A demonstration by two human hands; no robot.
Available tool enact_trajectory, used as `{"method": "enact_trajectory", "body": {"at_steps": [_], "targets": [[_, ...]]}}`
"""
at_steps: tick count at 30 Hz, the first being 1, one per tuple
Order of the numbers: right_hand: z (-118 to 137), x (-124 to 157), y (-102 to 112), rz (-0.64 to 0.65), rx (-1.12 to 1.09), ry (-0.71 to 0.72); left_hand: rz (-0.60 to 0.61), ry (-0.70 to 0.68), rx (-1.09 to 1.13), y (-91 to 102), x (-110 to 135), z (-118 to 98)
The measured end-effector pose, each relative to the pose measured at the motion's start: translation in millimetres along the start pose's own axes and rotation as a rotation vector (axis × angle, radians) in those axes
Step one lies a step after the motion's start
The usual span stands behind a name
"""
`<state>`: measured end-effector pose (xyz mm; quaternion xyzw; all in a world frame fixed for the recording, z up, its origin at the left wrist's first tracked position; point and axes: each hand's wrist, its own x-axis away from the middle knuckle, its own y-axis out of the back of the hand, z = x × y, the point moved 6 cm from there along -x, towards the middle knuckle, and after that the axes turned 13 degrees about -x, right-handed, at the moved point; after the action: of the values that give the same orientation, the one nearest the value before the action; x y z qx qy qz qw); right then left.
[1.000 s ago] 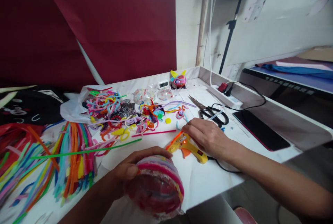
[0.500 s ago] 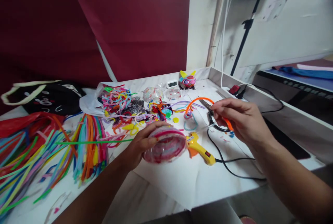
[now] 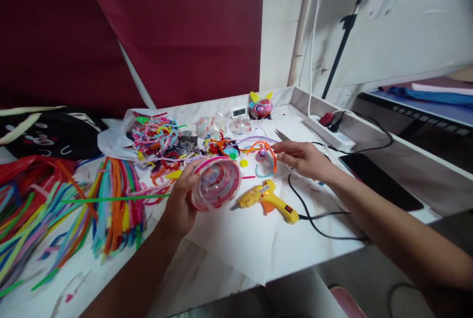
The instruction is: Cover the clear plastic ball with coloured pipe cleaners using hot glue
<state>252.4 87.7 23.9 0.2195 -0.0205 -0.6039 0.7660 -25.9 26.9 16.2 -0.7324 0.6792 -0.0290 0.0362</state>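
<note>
My left hand (image 3: 182, 204) grips a clear plastic bowl-shaped half shell (image 3: 218, 187) by its left side. Pink and red bands run around the shell, and its hollow side is turned toward me. Over the table, my right hand (image 3: 301, 159) has its fingers stretched out, tips right beside a bent orange pipe cleaner (image 3: 274, 162). That pipe cleaner arches around a small purple-and-pink piece (image 3: 262, 154) and a light-blue loop (image 3: 264, 174). Scissors (image 3: 281, 134) lie partly hidden behind my right hand. Below the hands rests a yellow glue gun (image 3: 271, 199), its nozzle pointing left.
Bundles of colourful pipe cleaners (image 3: 120, 204) cover the left side. Behind them are a plastic bag of pipe-cleaner scraps (image 3: 111, 141) and a black bag (image 3: 48, 135). A decorated ball (image 3: 260, 106), a small digital clock (image 3: 239, 112), a power strip (image 3: 328, 132) and a black phone-like slab (image 3: 380, 182) stand farther back and right.
My right hand has moved left and lowered the orange pipe cleaner to the table, and its fingers have loosened. My left hand has shifted left and tilted the shell's opening toward me.
</note>
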Motion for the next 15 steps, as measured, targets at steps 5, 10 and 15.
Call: {"method": "enact_trajectory", "body": {"at_steps": [5, 10, 15], "targets": [[4.3, 28.6, -13.7, 0.140, 0.465, 0.042, -0.098, 0.023, 0.157, 9.6, -4.1, 11.2], [1.1, 65.8, -51.2, 0.385, 0.487, -0.158, -0.175, 0.120, 0.249, 14.3, -5.5, 23.7], [-1.4, 67.8, -58.6, 0.364, 0.525, -0.256, -0.208, 0.203, 0.289, 16.5, -3.0, 27.6]]}}
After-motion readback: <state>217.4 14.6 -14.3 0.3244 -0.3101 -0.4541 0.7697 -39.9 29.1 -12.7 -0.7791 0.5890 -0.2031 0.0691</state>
